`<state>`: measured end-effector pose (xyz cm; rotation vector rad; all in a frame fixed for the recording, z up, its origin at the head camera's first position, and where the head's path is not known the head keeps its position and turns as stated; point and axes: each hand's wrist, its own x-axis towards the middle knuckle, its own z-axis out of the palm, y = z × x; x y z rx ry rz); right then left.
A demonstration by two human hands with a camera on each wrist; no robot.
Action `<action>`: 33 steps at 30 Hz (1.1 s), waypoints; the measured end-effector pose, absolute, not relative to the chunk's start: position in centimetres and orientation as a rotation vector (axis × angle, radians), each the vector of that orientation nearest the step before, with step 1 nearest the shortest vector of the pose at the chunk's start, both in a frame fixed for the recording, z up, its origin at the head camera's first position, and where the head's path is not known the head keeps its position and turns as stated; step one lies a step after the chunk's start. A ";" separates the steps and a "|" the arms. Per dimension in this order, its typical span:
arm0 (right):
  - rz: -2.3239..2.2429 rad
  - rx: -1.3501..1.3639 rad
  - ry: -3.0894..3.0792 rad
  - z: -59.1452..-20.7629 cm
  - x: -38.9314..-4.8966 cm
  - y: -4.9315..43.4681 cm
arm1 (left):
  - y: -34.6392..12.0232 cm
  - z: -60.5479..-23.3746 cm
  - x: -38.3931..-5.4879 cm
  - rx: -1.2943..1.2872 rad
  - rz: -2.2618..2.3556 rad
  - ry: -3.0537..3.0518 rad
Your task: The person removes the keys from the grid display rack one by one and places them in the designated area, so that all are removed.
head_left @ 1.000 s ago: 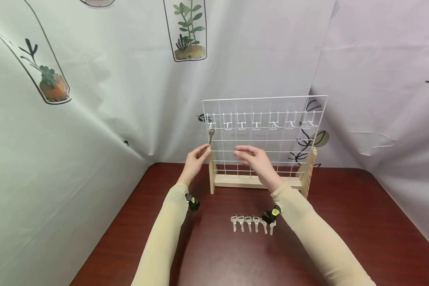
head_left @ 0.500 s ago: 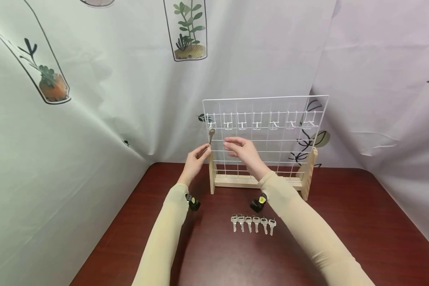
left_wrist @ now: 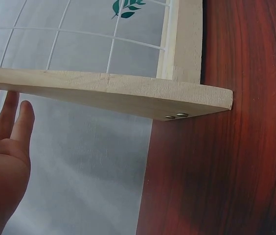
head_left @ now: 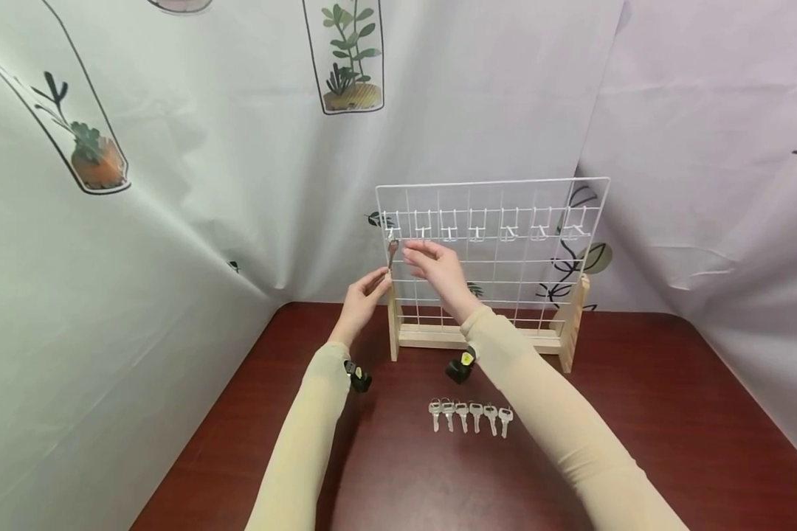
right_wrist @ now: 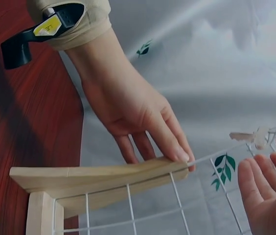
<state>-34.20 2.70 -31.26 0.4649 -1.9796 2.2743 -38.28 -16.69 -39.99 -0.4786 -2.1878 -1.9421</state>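
A white wire grid rack (head_left: 491, 182) stands upright in wooden supports, with several wire hooks along its upper part. From the leftmost hook hangs a silver key (head_left: 392, 252), seen side-on in the right wrist view. My left hand (head_left: 357, 304) grips the upper end of the left wooden support (left_wrist: 108, 84), its thumb along the wood in the right wrist view. Just right of the hanging key is my right hand (head_left: 441, 274), fingers extended and thumb apart, with nothing held. In the right wrist view, the right hand's fingertips (right_wrist: 244, 169) are just below the key (right_wrist: 261, 137).
Several silver keys (head_left: 476, 417) lie in a row on the dark red table (head_left: 398, 479) in front of the rack. A white curtain (head_left: 252, 162) with plant prints surrounds the table at the back and sides. Black wrist cameras (head_left: 460, 369) sit on both sleeves.
My right hand has moved left and up along the grid to beside the hanging key. The left hand has stayed at the wooden support. The row of keys has not moved.
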 end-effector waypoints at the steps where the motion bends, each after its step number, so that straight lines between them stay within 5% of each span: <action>1: 2.273 0.465 -1.974 -31.2 -34.2 2.5 | -16.6 -39.7 -37.9 -0.481 -1.937 -2.188; 9: 2.296 0.410 -1.977 -30.7 -34.5 1.4 | -16.2 -38.2 -36.3 -0.492 -1.915 -2.211; 33: 2.297 0.385 -2.001 -30.2 -35.6 0.0 | -16.5 -40.9 -38.7 -0.473 -1.879 -2.177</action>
